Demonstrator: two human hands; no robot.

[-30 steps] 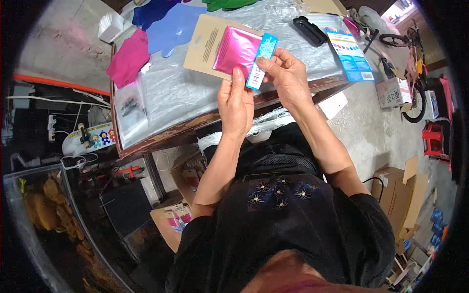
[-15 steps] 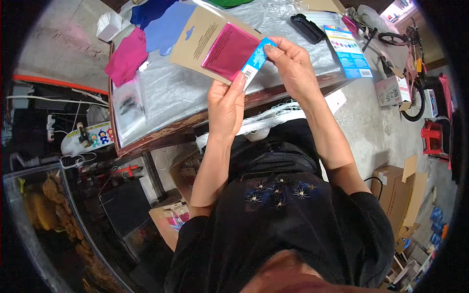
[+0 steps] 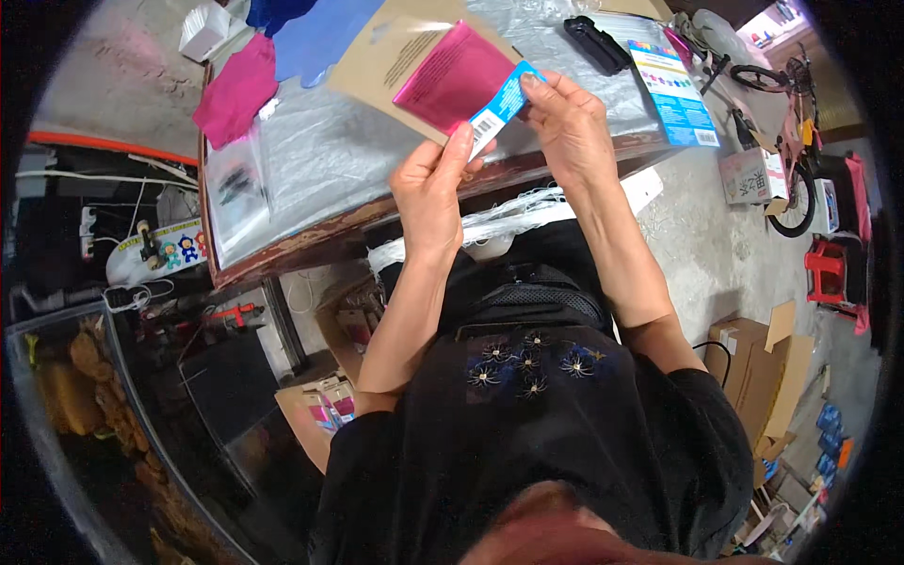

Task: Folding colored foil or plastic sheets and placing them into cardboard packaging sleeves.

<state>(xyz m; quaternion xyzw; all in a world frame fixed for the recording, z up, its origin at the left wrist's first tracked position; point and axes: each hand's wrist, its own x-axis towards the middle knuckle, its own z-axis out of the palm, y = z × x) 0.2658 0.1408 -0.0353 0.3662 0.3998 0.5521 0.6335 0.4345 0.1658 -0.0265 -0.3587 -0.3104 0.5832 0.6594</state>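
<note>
Between my hands, above the table's near edge, is a flat package: a brown backing card (image 3: 381, 71) with a magenta packet (image 3: 457, 80) on it and a blue-and-white label strip (image 3: 508, 102) along one edge. My left hand (image 3: 435, 179) is closed on the near corner, thumb over the label's white end. At the label's far blue end, my right hand (image 3: 570, 122) pinches with the thumb on top. The card tilts up toward the left. Its underside is hidden.
A table (image 3: 320, 169) covered in silvery plastic holds magenta fabric (image 3: 235, 89), blue fabric (image 3: 315, 42), a black case-like object (image 3: 598, 45) and a printed blue-and-white card (image 3: 673, 94). Below left stands an open carton (image 3: 301, 424) with packages; a brown carton (image 3: 744, 367) sits right.
The label end of the package has shifted slightly right with my right hand, and the card now looks a little more tilted. Both hands keep their hold. The whole view has shifted slightly.
</note>
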